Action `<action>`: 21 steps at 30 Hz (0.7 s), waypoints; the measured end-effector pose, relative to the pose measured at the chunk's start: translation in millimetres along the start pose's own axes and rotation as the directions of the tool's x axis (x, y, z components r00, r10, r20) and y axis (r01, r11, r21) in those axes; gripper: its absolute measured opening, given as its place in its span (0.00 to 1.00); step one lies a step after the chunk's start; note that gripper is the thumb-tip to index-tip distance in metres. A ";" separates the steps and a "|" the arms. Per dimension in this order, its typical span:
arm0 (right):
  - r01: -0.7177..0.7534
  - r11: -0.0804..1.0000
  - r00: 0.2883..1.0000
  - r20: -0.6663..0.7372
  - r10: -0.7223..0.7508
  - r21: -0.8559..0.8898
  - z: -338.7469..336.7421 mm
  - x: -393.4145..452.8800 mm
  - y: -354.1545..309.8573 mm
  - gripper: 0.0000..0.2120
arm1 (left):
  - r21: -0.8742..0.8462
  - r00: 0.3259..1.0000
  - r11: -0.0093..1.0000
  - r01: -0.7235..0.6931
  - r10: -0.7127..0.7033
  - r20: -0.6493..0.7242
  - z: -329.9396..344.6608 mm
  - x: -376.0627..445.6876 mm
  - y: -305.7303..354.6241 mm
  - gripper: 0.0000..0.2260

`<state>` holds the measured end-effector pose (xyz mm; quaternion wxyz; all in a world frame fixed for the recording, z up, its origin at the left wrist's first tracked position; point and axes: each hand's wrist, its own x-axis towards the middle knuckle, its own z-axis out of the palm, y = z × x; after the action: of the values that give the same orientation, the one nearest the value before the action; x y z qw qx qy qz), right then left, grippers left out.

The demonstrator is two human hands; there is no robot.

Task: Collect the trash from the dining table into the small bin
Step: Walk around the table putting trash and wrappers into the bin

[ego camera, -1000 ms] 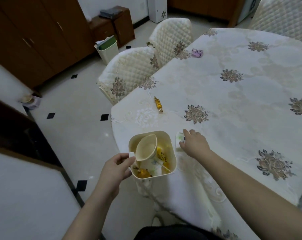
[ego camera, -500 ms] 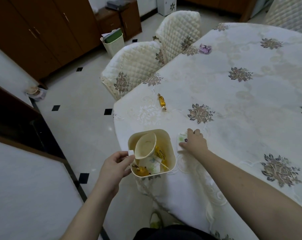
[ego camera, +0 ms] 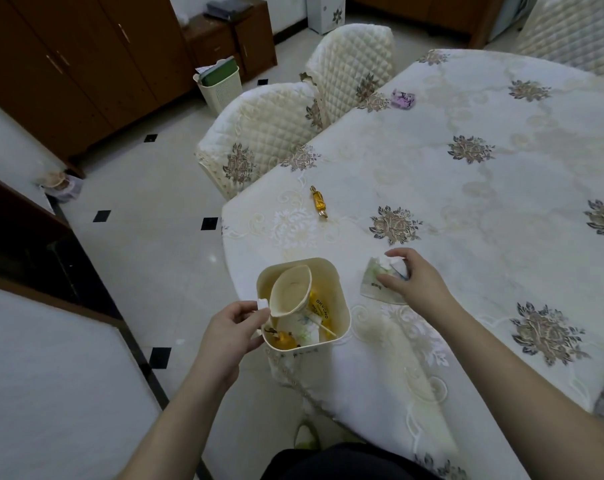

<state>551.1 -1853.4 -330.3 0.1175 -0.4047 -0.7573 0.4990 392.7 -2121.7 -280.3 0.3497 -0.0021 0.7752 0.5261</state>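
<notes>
A small cream bin (ego camera: 340,308) sits at the near left edge of the dining table (ego camera: 484,209). Its swing lid is tipped up and wrappers lie inside. My left hand (ego camera: 233,327) pinches the white tab on the bin's left side. My right hand (ego camera: 413,277) grips a white and green wrapper (ego camera: 376,284) on the cloth just right of the bin. A gold candy wrapper (ego camera: 318,201) lies further back on the table. A purple wrapper (ego camera: 402,98) lies at the far edge.
Two quilted chairs (ego camera: 259,140) are pushed in at the table's left side. A larger slatted bin (ego camera: 221,85) stands on the tiled floor by the brown cabinets. A low wall runs along my left.
My right hand has curled round the white and green wrapper and drawn it up off the cloth. The left hand and bin have stayed in place.
</notes>
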 end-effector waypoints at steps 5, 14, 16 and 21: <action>0.230 0.968 0.969 0.075 -0.237 0.096 -22.8 -51.9 -70.3 0.14 | 0.007 1.000 1.000 -0.013 0.013 0.006 0.8 -0.6 -0.8 0.11; 0.537 0.843 0.775 0.413 -0.479 -0.029 14.3 -95.8 -103.2 0.12 | 0.017 0.997 0.999 -0.040 0.039 0.061 0.4 -8.3 2.1 0.10; 0.541 0.841 0.755 0.454 -0.472 -0.026 22.9 -96.4 -97.9 0.12 | 0.020 0.996 0.999 -0.043 0.042 0.073 -1.8 -9.9 1.9 0.10; 0.573 0.818 0.726 0.496 -0.476 -0.053 28.5 -90.1 -87.3 0.14 | 0.024 0.995 0.999 -0.044 0.041 0.092 -6.3 -13.2 0.5 0.10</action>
<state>549.4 -1953.2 -249.1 0.0293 -0.0521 -0.8929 0.4463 399.1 -2131.5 -271.4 0.3736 0.0432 0.7650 0.5228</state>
